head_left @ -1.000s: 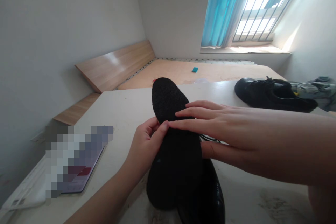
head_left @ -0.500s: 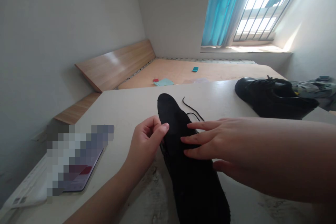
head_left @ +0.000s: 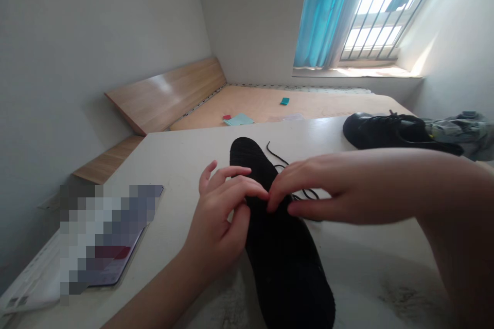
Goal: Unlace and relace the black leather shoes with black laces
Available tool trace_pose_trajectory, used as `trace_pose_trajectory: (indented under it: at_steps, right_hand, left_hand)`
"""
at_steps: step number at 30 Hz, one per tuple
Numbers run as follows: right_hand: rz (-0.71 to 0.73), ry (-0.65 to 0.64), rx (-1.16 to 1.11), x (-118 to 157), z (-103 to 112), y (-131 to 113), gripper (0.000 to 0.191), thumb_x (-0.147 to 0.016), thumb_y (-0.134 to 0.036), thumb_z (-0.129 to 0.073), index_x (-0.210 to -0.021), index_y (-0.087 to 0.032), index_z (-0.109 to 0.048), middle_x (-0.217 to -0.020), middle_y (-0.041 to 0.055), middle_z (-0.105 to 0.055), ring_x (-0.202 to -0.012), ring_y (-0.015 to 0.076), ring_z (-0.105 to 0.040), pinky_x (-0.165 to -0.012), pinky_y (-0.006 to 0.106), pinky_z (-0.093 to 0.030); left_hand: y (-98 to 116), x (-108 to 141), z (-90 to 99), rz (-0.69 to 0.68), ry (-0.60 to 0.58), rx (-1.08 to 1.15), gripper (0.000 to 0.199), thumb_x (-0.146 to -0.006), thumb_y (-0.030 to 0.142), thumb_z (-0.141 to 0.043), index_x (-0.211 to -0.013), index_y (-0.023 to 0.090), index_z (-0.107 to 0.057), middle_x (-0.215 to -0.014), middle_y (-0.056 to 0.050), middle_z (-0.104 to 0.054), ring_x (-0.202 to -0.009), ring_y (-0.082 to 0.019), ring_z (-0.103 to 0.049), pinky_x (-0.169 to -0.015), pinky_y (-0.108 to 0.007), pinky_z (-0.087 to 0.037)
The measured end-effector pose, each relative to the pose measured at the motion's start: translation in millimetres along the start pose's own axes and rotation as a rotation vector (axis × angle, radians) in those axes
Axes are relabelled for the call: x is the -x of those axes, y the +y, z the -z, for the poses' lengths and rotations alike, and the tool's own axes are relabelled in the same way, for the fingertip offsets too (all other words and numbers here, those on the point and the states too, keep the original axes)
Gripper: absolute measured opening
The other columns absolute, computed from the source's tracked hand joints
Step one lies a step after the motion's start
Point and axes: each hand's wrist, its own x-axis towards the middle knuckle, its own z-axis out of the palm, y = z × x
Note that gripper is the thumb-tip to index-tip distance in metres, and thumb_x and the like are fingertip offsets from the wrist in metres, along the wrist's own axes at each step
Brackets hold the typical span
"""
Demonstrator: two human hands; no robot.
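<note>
A black shoe (head_left: 291, 267) lies sole up on the white table, its ribbed toe end pointing away from me. Thin black laces (head_left: 306, 194) trail out from under its right side. My left hand (head_left: 226, 211) is over the left side of the sole, fingers apart and reaching across it, the thumb bent at the shoe's edge. From the right, my right hand (head_left: 309, 182) curves its fingertips down onto the middle of the sole. Its thumb is held apart near the right edge. Fingertips of both hands meet there; nothing shows gripped between them.
Another black shoe (head_left: 386, 131) stands at the table's right rear, before some crumpled fabric (head_left: 461, 128). A phone (head_left: 116, 267), partly blurred out, lies at the left beside a white object (head_left: 38, 277). Beyond the white table (head_left: 185, 151) is a bed (head_left: 328, 103) with small items.
My left hand has opened from a curled grip and spread over the sole. My right hand has shifted slightly forward, its flat fingers now bent down.
</note>
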Motion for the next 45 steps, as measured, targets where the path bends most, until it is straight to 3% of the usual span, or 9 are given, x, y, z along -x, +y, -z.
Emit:
trace_pose_trajectory:
  at_steps: [4, 10, 17, 23, 26, 29, 32, 35, 45]
  right_hand:
    - [-0.198, 0.033, 0.042, -14.1, 12.8, 31.8, 0.046, -0.092, -0.057, -0.045, -0.119, -0.025, -0.064, -0.121, 0.0063, -0.067, -0.102, 0.0238, -0.065, -0.086, 0.036, -0.052]
    - [-0.587, -0.105, 0.291, -43.2, -24.0, 68.5, 0.106, -0.061, -0.050, -0.080, -0.151, -0.016, -0.037, -0.151, 0.0212, -0.042, -0.110, 0.0398, -0.063, -0.089, 0.049, -0.053]
    - [-0.386, -0.031, 0.217, -62.6, -35.9, 79.0, 0.020, -0.078, -0.032, -0.065, -0.089, -0.017, -0.073, -0.098, 0.0127, -0.071, -0.094, 0.0297, -0.067, -0.086, 0.042, -0.051]
    - [-0.169, 0.533, 0.005, -54.1, -4.6, 65.6, 0.037, -0.095, -0.034, -0.033, -0.109, -0.018, -0.063, -0.139, 0.0132, -0.055, -0.135, 0.0259, -0.044, -0.115, 0.045, -0.031]
    - [0.089, 0.769, -0.608, -36.1, 10.4, 36.0, 0.026, -0.092, -0.028, -0.034, -0.077, -0.021, -0.054, -0.116, 0.0075, -0.069, -0.120, 0.0225, -0.059, -0.106, 0.044, -0.042]
    - [0.224, 0.728, -1.118, -13.4, 19.9, 3.0, 0.040, -0.097, -0.024, -0.020, -0.061, -0.020, -0.035, -0.056, -0.0070, -0.054, -0.061, 0.0083, -0.062, -0.078, 0.035, -0.052]
    - [0.261, 0.718, -1.308, 0.8, 21.6, -19.8, 0.047, -0.098, -0.024, -0.003, -0.064, -0.017, -0.034, -0.051, -0.0107, -0.027, -0.038, -0.0017, -0.031, -0.045, 0.014, -0.030]
    - [0.303, 0.640, -1.452, -2.4, 12.6, -30.7, 0.047, -0.102, -0.025, -0.013, -0.064, -0.018, -0.040, -0.057, -0.0087, -0.027, -0.040, -0.0005, -0.025, -0.037, 0.011, -0.015]
    - [0.348, 0.580, -1.235, -30.8, -26.8, -41.0, 0.026, -0.102, -0.034, -0.036, -0.113, -0.034, -0.059, -0.105, -0.0033, -0.063, -0.091, 0.0132, -0.068, -0.067, 0.024, -0.055]
  left_hand:
    - [1.4, 3.4, -2.5, -0.069, -0.085, -0.019, 0.033, -0.079, 0.005, -0.046, -0.089, 0.027, -0.068, -0.089, 0.006, -0.077, -0.114, -0.021, -0.060, -0.121, -0.050, -0.007]
    - [0.5, 2.5, -2.4, -0.098, -0.084, -0.029, 0.027, -0.080, 0.010, -0.047, -0.085, 0.025, -0.069, -0.082, 0.006, -0.076, -0.104, -0.021, -0.063, -0.120, -0.049, -0.011]
    - [-1.2, 3.6, -2.7, -0.092, -0.095, -0.043, 0.030, -0.080, 0.008, -0.043, -0.083, 0.024, -0.068, -0.081, 0.004, -0.075, -0.101, -0.021, -0.063, -0.118, -0.049, -0.013]
    - [-0.5, 2.1, -3.3, -0.085, -0.128, -0.048, 0.033, -0.080, 0.008, -0.042, -0.093, 0.022, -0.068, -0.083, 0.001, -0.071, -0.097, -0.021, -0.063, -0.117, -0.050, -0.016]
    - [0.1, 1.7, -3.4, -0.074, -0.133, -0.033, 0.034, -0.080, 0.008, -0.041, -0.095, 0.022, -0.068, -0.080, 0.001, -0.068, -0.094, -0.020, -0.062, -0.116, -0.050, -0.017]
    - [0.8, 1.9, -3.8, -0.068, -0.131, -0.022, 0.033, -0.080, 0.009, -0.041, -0.095, 0.022, -0.068, -0.082, 0.001, -0.068, -0.094, -0.020, -0.062, -0.116, -0.049, -0.017]
    - [2.1, 2.9, -4.8, -0.051, -0.136, -0.016, 0.036, -0.079, 0.007, -0.041, -0.101, 0.023, -0.066, -0.086, 0.001, -0.067, -0.093, -0.019, -0.062, -0.117, -0.049, -0.015]
    - [2.6, 5.1, -5.5, 0.004, -0.117, 0.037, 0.045, -0.085, 0.010, -0.042, -0.126, 0.023, -0.056, -0.101, -0.001, -0.066, -0.099, -0.019, -0.061, -0.118, -0.049, -0.016]
    - [7.9, 12.6, 3.1, 0.027, -0.178, 0.448, 0.046, -0.090, 0.059, -0.057, -0.125, 0.031, -0.062, -0.131, -0.007, -0.061, -0.128, -0.034, -0.050, -0.118, -0.060, -0.022]
